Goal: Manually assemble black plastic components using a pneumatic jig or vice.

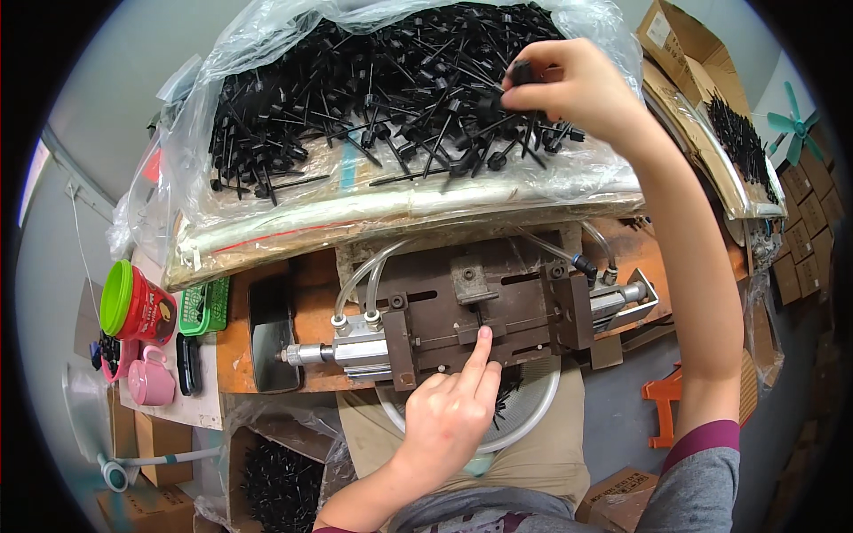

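Black part pinched in right hand; left hand, fingers outstretched, at brown fixture.

Pale wall above grey floor

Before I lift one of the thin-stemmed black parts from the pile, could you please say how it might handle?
The black parts likely feel light, given their slender stems; those stems look straight, so probably stiff. One could snag on its neighbours, as they lie crisscrossed.
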### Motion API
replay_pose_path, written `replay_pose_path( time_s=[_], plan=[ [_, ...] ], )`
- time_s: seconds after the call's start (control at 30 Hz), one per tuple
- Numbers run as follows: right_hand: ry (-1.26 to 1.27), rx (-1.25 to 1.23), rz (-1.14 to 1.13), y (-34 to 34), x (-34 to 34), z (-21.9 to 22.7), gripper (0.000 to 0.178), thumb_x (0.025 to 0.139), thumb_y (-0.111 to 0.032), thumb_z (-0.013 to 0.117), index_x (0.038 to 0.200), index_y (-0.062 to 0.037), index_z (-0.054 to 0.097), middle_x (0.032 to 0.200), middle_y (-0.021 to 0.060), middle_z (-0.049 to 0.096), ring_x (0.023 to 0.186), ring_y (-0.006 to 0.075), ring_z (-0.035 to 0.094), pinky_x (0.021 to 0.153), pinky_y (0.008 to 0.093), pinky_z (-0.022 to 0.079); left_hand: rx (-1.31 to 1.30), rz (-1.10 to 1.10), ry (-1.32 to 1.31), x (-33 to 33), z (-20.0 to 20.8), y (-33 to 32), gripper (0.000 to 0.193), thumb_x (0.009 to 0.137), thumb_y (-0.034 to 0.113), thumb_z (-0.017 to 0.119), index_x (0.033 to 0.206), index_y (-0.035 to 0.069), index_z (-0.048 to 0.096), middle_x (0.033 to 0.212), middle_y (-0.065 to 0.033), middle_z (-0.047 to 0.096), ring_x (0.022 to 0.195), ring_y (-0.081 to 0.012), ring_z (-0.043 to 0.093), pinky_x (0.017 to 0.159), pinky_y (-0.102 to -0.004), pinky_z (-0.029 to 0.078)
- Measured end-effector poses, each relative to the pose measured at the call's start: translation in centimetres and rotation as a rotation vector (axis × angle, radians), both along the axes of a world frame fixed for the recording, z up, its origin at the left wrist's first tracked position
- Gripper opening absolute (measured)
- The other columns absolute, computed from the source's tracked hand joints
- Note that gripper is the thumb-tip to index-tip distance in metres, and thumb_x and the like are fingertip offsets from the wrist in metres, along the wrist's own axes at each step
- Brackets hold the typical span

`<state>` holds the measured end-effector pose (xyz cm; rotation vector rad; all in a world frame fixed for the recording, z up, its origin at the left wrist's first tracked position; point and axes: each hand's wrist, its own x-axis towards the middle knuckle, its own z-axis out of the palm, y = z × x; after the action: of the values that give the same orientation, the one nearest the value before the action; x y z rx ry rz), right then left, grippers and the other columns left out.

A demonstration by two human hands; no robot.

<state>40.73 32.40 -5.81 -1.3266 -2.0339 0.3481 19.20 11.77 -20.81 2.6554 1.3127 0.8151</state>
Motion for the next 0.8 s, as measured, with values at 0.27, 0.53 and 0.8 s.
replay_pose_path(
  time_s=[0.27,0.53,0.8],
  plan=[
    [0.626,-0.210,0.055,0.9,5.2,-0.2,0.020,0.090,-0.020,0.075,0.103,-0.0045,0.073,0.084,-0.0017,0.065,0.074,0.0060,0.059,0.069,0.0183,0.051,-0.032,-0.031,-0.027,-0.2,0.2,0.1,0.027,0.072,0.011,0.080,0.096,0.005,0.070,0.126,-0.0140,0.067,0.057,-0.0182,0.065,0.056,-0.0271,0.052],
    [0.964,-0.222,0.197,-0.4,4.6,-0.5,0.022,0.096,-0.016,0.067,0.108,0.0023,0.069,0.091,0.0025,0.066,0.077,0.0069,0.062,0.067,0.0183,0.054,-0.053,-0.048,-0.540,-0.3,4.9,1.3,0.039,0.074,0.002,0.083,0.111,0.001,0.070,0.118,-0.0171,0.069,0.078,-0.0152,0.070,0.069,-0.0279,0.058],
    [1.104,-0.718,0.385,-12.5,-3.2,-5.7,0.017,0.097,-0.018,0.066,0.102,-0.0018,0.065,0.072,0.0027,0.064,0.057,0.0078,0.059,0.049,0.0198,0.047,-0.658,-0.206,-1.294,-0.6,5.7,4.0,0.061,0.088,-0.003,0.071,0.143,-0.002,0.047,0.137,-0.0179,0.055,0.116,-0.0237,0.062,0.091,-0.0345,0.058]
  ],
)
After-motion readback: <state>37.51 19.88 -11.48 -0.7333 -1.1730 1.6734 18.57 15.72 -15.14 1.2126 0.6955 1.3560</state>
